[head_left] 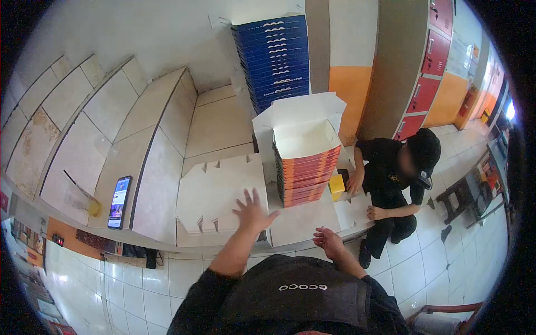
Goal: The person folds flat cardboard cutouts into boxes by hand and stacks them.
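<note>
My left hand (pixel 254 213) is open, its fingers spread over the right part of the flat white box blanks (pixel 215 190); I cannot tell whether it presses on them. These unfolded blanks lie on the tiled ledge, with small slots along their edges. My right hand (pixel 329 243) hovers by the ledge's front edge, loosely open, with nothing seen in it. Beyond it rises a stack of folded orange boxes (pixel 307 181). The top box (pixel 307 139) is white inside, and a raised white lid flap (pixel 301 109) stands behind it.
A tall stack of blue boxes (pixel 273 61) stands at the back wall. On the left tiled step are a phone (pixel 119 202) and a cup with a straw (pixel 93 207). At right, a co-worker (pixel 391 184) sits by a yellow item (pixel 336 187), near red lockers (pixel 435 53).
</note>
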A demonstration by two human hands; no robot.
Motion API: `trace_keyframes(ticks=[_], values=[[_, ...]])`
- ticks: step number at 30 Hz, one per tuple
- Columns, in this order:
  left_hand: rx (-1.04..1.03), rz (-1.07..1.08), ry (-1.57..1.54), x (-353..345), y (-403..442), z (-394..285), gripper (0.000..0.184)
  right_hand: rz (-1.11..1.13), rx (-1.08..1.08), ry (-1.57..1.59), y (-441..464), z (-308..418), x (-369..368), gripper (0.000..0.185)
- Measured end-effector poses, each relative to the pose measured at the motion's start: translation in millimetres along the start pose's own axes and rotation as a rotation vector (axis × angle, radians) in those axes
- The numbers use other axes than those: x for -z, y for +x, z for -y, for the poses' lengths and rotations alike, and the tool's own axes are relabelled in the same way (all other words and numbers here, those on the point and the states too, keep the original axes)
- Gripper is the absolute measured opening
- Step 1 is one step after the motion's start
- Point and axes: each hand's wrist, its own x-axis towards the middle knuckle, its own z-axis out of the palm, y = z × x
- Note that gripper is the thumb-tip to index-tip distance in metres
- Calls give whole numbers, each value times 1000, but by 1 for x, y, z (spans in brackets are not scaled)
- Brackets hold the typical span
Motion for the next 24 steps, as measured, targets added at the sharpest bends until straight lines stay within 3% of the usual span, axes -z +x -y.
trace_keyframes(ticks=[5,8,11,14,18,22,24], values=[[245,163,-6,6,66,-21,80,39,45,-121,-8,15,-20,37],[-22,176,-42,-8,124,2,61,51,75,-126,-11,20,-21,34],[-254,168,1,22,137,4,39,-14,50,-63,-5,13,-13,34],[-320,162,147,69,146,3,31,-42,54,-55,-6,13,-13,33],[-130,137,39,133,189,35,31,-62,69,-56,-6,7,-8,33],[-210,104,62,230,214,90,28,-73,89,-16,-11,7,-5,32],[-157,-165,250,282,188,105,28,-124,88,13,-11,5,-7,31]])
